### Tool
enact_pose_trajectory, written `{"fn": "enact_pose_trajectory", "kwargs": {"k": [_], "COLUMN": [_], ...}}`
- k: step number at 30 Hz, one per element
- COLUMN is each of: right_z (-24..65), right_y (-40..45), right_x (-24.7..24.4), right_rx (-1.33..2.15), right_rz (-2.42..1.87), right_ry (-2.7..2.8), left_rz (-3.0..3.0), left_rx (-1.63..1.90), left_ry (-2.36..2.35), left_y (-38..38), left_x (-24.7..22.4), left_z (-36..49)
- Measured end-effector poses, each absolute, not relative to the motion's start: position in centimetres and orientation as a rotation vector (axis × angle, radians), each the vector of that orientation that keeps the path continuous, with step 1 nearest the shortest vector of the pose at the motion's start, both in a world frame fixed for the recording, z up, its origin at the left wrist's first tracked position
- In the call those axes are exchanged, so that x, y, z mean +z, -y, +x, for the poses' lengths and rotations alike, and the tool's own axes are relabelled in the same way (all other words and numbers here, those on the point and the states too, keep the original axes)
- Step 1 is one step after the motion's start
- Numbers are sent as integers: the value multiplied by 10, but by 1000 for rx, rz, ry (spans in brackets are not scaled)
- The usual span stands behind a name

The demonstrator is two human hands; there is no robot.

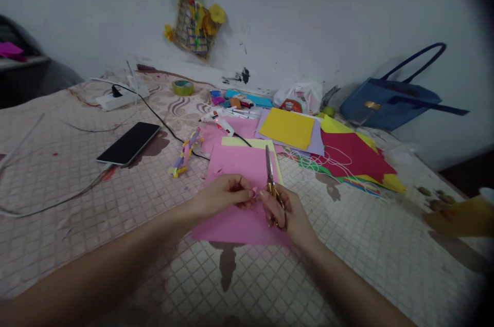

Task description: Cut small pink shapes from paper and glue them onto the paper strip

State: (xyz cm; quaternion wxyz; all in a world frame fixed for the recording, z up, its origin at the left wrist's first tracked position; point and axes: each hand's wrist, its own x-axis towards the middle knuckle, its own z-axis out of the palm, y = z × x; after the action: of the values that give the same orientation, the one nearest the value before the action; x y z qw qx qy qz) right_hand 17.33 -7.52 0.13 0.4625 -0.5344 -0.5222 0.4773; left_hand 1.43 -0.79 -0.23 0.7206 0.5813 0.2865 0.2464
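Observation:
Pink paper (239, 229) lies on the cloth-covered table below both hands, over a pale yellow sheet (250, 141). My left hand (233, 192) pinches a small pink paper piece (255, 191) above it. My right hand (287, 209) holds gold-handled scissors (269, 167), their blades pointing away and looking closed. The fingertips of my right hand are beside the same small piece; whether they touch it is unclear. Left of the pink paper lies a twisted purple and yellow paper strip (186, 155).
A glue gun (218, 122), yellow sheets (287, 128) and white string (309, 158) lie behind the hands. A tablet (129, 143) and power strip (119, 97) are at left, with cables. A blue bag (389, 103) leans against the wall at right.

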Motion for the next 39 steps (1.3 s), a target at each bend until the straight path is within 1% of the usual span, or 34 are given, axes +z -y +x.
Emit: {"fn": "enact_pose_trajectory", "kwargs": {"k": [3, 8, 20, 39], "right_z": [174, 174, 177, 177], "right_y": [76, 78, 78, 77], "right_x": [1, 4, 7, 5], "right_rx": [1255, 1296, 1280, 1237], "right_rz": [-1292, -1328, -1449, -1450], "right_ry": [1321, 1421, 1511, 1527], "left_rz": [1264, 1224, 1081, 1027], "left_rx": [605, 675, 653, 654], "left_ry": [-648, -595, -588, -587], "left_y": [2, -4, -6, -6], "left_x": [5, 10, 17, 15], "left_z": [9, 4, 3, 4]}}
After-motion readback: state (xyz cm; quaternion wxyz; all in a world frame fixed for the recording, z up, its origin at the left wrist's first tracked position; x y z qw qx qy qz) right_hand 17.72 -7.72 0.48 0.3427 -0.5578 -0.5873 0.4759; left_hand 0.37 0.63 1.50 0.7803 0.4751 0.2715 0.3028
